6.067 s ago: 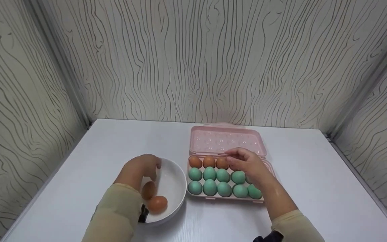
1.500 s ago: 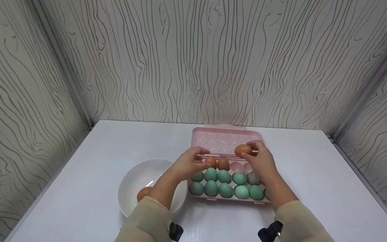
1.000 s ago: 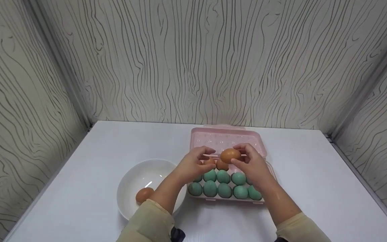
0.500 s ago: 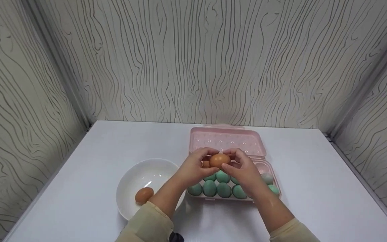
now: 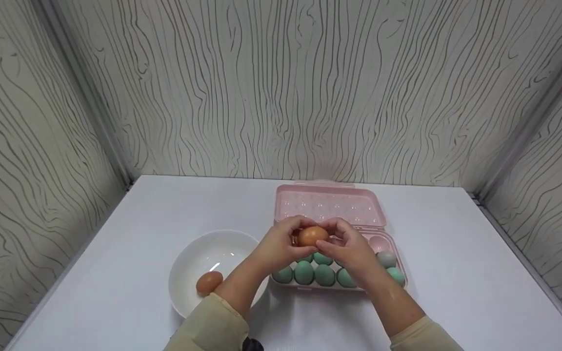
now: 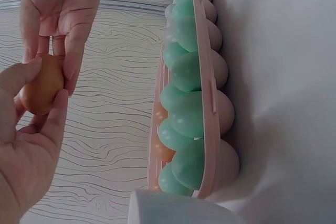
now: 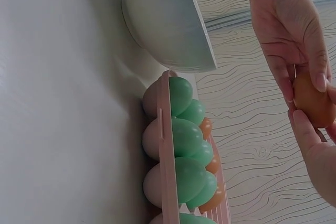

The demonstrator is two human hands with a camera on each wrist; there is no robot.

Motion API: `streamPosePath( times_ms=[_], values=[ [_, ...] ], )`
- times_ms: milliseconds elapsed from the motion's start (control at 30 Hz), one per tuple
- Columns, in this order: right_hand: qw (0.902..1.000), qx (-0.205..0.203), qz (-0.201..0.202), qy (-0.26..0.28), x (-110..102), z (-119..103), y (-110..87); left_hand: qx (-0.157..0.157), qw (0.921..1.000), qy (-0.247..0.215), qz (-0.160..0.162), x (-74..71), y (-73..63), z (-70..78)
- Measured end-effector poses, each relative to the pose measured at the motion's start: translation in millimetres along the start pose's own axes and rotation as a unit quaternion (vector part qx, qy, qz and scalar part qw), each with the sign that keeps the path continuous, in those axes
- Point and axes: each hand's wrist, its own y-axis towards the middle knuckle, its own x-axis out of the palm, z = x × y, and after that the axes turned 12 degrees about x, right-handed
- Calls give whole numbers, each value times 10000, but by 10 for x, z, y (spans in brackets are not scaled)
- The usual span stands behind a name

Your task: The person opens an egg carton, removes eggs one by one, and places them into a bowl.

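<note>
Both hands hold one brown egg between them, raised above the pink egg carton. My left hand pinches its left end between thumb and fingers. At the other end, the thumb and fingers of my right hand grip it too. In the left wrist view, the fingers of the two hands meet around the egg. Green eggs fill much of the front rows of the carton, and a few brown eggs show in its back row, partly hidden by the hands in the head view.
A white bowl stands left of the carton, with one brown egg in it beside the left forearm. The carton's pink lid lies folded back behind it. Patterned walls enclose the white table at the back and sides.
The left hand has left the bowl, where two brown eggs showed and one shows now. The right hand lifted a brown egg from the carton area and carried it left to the left hand.
</note>
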Motion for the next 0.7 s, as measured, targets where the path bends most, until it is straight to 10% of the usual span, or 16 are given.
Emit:
streamPosePath(
  times_ms=[700],
  values=[
    [9997,56,54,-218,-174,111,47,-786,9965,263,-76,-370,-169,-49]
  ],
)
